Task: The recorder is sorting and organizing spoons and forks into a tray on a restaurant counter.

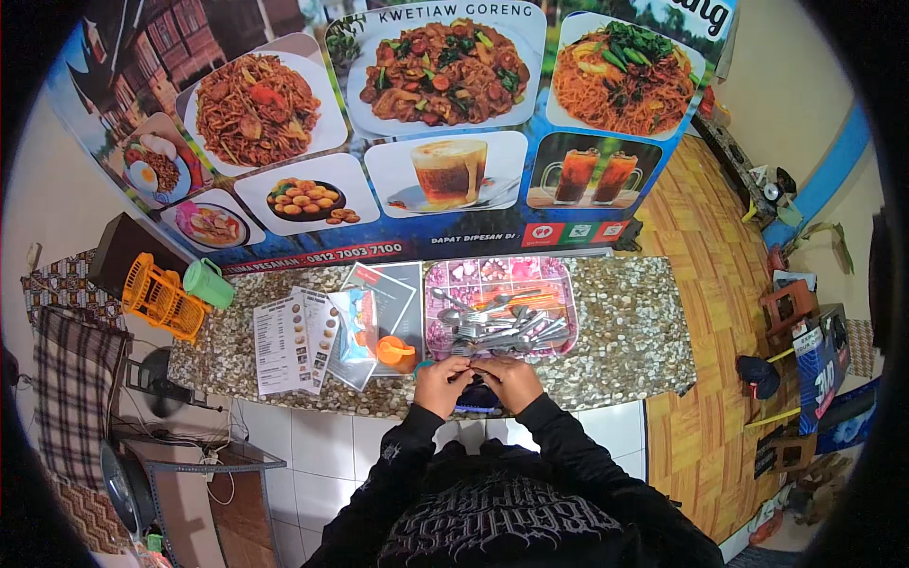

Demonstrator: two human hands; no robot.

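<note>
Grip of left hand [442, 387] and right hand [510, 382] is pinched closed, contents indiscernible; cutlery [519, 331] is heaped just beyond in the tray [436, 280].

I'd call this a small eatery, from where I stand. A big glossy banner [355, 142] with a blue border fronts the place, showing plates of noodles, small round snacks and glasses of coffee and iced red-brown drinks. Behind it runs a brown-and-cream pebble-patterned counter [625, 317], where white printed menu sheets [282, 346] with little food photos lie near a pink floral compartment tray [464, 272] heaped with metal spoons and forks [502, 328]. A brown plaid cloth [76, 379] hanging off left adds a homely touch.
</note>
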